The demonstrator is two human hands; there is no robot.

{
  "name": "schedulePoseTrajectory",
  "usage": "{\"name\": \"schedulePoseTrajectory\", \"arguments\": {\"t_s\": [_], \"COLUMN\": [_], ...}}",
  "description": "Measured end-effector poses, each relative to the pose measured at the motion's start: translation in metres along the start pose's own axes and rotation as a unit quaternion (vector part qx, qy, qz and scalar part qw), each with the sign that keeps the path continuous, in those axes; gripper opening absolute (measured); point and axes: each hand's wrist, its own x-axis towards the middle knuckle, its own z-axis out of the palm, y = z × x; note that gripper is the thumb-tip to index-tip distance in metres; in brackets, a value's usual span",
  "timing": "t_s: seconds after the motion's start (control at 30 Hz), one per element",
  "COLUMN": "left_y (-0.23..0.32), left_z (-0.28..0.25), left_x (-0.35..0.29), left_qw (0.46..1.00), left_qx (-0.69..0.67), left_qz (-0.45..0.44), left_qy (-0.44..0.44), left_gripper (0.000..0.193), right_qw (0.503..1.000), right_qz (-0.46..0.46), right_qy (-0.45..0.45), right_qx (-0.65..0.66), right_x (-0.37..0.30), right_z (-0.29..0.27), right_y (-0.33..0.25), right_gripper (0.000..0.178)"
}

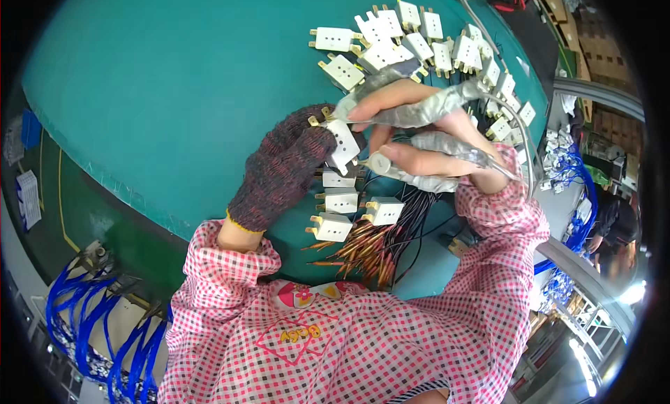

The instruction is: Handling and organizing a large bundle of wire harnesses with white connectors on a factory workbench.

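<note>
Seen from above, a person in a pink checked smock [391, 334] works at a green worktop [160, 90]. The left hand [286, 156], in a dark knitted glove, is closed around a small white block [343, 146], gripping its left side. The block is roughly in the centre of the view, raised toward the other hand, its pale face with small dark holes turned up. Its long axis is steep and slanted, from upper left to lower right; brass tabs [326, 114] stick out at the upper end, away from the body.

The right hand [453, 128] comes in from the right, its fingers wrapped in silver tape, with a grey cable [527, 125] running beside the wrist. One wrapped fingertip is at the block's upper right edge; a pale round disc [380, 165] is just off its lower right. The fingers are spread around that side, but whether they press on the block or pinch something cannot be told. The left hand is the nearer, in firm contact.

Below the hands, more white blocks [331, 227] lie in a short column, beside black wires [413, 222] with copper-coloured ends [370, 254]. A larger cluster of similar blocks [457, 51] spreads across the upper right.
</note>
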Motion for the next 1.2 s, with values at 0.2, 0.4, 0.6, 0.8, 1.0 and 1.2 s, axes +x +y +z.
{"name": "schedulePoseTrajectory", "arguments": {"t_s": [0.2, 0.4, 0.6, 0.8, 1.0, 1.2], "left_y": [0.009, 0.005, -0.004, -0.014, -0.03, -0.037], "left_z": [0.009, 0.007, -0.004, -0.011, -0.021, -0.023], "left_x": [-0.004, -0.01, -0.008, -0.012, -0.025, -0.038], "left_qw": [0.998, 0.993, 0.938, 0.906, 0.898, 0.896], "left_qx": [0.059, 0.106, 0.335, 0.411, 0.433, 0.439], "left_qz": [0.009, 0.048, 0.081, 0.092, 0.075, 0.056], "left_qy": [0.025, 0.035, 0.038, 0.027, 0.005, -0.024], "left_gripper": [0.042, 0.049, 0.053, 0.048, 0.044, 0.039], "right_qw": [0.994, 1.0, 0.994, 0.982, 0.946, 0.964], "right_qz": [0.002, -0.016, -0.106, -0.148, -0.306, -0.244], "right_qy": [0.027, 0.002, 0.017, -0.071, 0.107, 0.094], "right_qx": [0.108, 0.015, -0.005, -0.091, -0.021, 0.05], "right_x": [-0.006, 0.003, 0.004, 0.005, 0.011, 0.003], "right_z": [-0.003, -0.008, -0.008, -0.023, 0.022, 0.023], "right_y": [0.021, 0.016, 0.037, 0.041, 0.059, 0.049], "right_gripper": [0.036, 0.026, 0.028, 0.032, 0.029, 0.021]}}
